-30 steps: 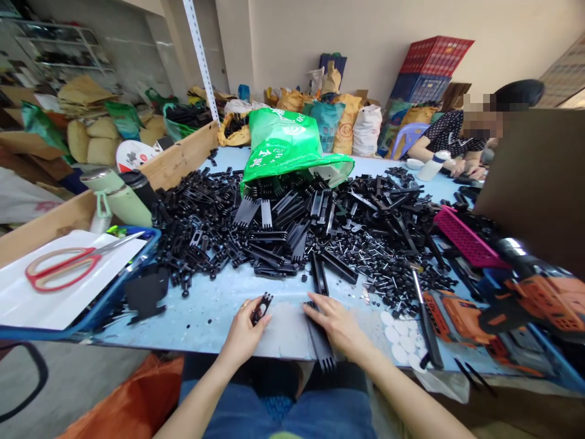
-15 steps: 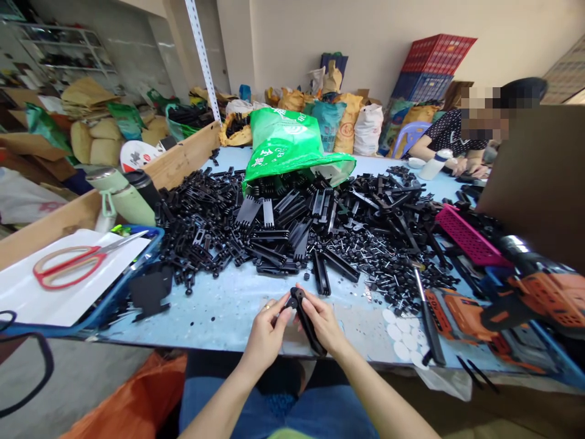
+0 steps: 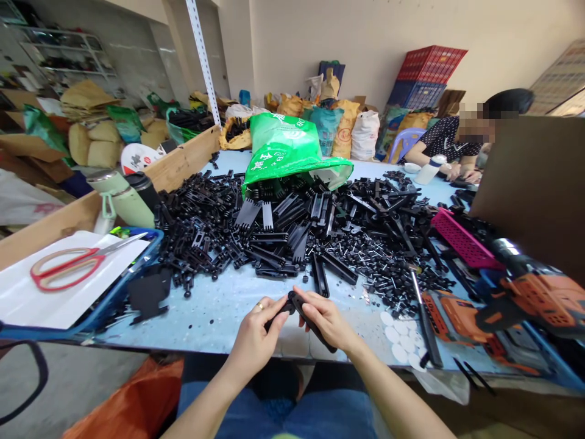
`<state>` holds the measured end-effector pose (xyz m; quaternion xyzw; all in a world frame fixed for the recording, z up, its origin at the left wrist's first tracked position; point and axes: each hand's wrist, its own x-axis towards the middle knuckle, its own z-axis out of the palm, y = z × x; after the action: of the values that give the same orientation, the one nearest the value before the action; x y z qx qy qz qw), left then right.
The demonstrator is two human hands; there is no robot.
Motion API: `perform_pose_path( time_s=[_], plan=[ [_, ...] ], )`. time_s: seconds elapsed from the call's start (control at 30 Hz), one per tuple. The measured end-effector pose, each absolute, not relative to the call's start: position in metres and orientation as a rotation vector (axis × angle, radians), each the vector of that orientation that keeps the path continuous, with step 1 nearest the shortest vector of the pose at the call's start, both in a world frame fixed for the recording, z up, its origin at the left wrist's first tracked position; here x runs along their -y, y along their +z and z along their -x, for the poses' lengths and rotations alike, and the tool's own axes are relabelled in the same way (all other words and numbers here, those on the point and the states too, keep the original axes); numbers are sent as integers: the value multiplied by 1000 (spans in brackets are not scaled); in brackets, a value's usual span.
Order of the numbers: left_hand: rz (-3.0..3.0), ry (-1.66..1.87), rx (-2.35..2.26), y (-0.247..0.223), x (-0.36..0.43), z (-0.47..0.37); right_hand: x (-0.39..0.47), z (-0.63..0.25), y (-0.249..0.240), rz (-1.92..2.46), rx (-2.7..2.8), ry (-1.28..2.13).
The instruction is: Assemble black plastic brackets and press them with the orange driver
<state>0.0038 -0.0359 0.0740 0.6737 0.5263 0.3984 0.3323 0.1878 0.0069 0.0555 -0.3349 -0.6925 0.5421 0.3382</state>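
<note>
My left hand (image 3: 256, 334) is closed on a short black plastic piece (image 3: 276, 317), gripped between thumb and fingers. My right hand (image 3: 333, 323) wraps round a long black plastic bar (image 3: 316, 329) that slants down to the right. The two parts meet at their rounded top ends, between my fingertips, above the table's front edge; whether they are fastened together there is hidden. Just beyond my hands lie channel-shaped black bars (image 3: 320, 277) and a big heap of black plastic parts (image 3: 205, 228). Small black pieces with metal pins (image 3: 386, 262) spread to the right.
A green sack (image 3: 286, 149) lies on the heap. Scissors (image 3: 68, 268) rest on white paper at left, near a green flask (image 3: 125, 198). To the right are a hammer (image 3: 425, 323), an orange power drill (image 3: 539, 296) and white discs (image 3: 398, 341). Another person (image 3: 448, 140) sits far right.
The short piece in my left hand has swung out to the left, and the long bar tilts further right. My hands have spread slightly apart. The camera view has shifted a little.
</note>
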Motion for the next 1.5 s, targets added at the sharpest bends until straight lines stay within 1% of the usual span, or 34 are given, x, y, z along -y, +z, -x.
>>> perform_pose_path(
  time_s=[0.1, 0.2, 0.33, 0.4, 0.53, 0.6, 0.63, 0.7, 0.77, 0.8, 0.83, 0.93, 0.97, 1.03, 1.13, 1.2, 1.4, 1.5],
  plan=[
    [-1762, 1064, -1443, 76, 39, -7, -9, -192, 58, 856, 1962, 1267],
    [-1740, 1153, -1467, 75, 41, -17, -7, -189, 62, 848, 1987, 1170],
    [-1561, 1459, -1511, 75, 40, -33, 8, -170, 63, 849, 1825, 1094],
    [-1498, 1536, -1501, 75, 38, -37, 17, -159, 60, 896, 1737, 1043],
    [-1557, 1441, -1390, 66, 33, -31, 23, -149, 48, 981, 1687, 1041],
    [-1427, 1369, -1411, 53, 32, -27, 13, -154, 43, 1032, 1814, 1022],
    [-1310, 1324, -1436, 46, 33, -26, 5, -159, 42, 1080, 1913, 956],
    [-1054, 1249, -1473, 31, 34, -23, -14, -173, 42, 1243, 2067, 700],
    [-892, 1248, -1480, 22, 36, -23, -31, -187, 44, 1416, 2064, 470],
    [-857, 1279, -1473, 21, 37, -24, -35, -192, 45, 1451, 2028, 463],
    [-847, 1312, -1461, 21, 38, -25, -38, -194, 47, 1436, 1999, 554],
    [-960, 1362, -1447, 30, 40, -30, -31, -187, 48, 1184, 1889, 1143],
    [-1067, 1360, -1459, 33, 42, -31, -26, -181, 48, 1119, 1806, 1311],
    [-1368, 1341, -1507, 37, 46, -31, -17, -168, 49, 1100, 1572, 1506],
    [-1817, 1288, -1547, 36, 51, -25, -10, -154, 51, 1156, 1217, 1603],
    [-1994, 1264, -1557, 35, 53, -19, -8, -151, 54, 1155, 1106, 1619],
    [-2278, 1210, -1413, 42, 49, -7, -8, -156, 54, 1127, 1146, 1622],
    [-2302, 1183, -1489, 44, 48, -10, -5, -151, 54, 1142, 1184, 1590]
  ],
)
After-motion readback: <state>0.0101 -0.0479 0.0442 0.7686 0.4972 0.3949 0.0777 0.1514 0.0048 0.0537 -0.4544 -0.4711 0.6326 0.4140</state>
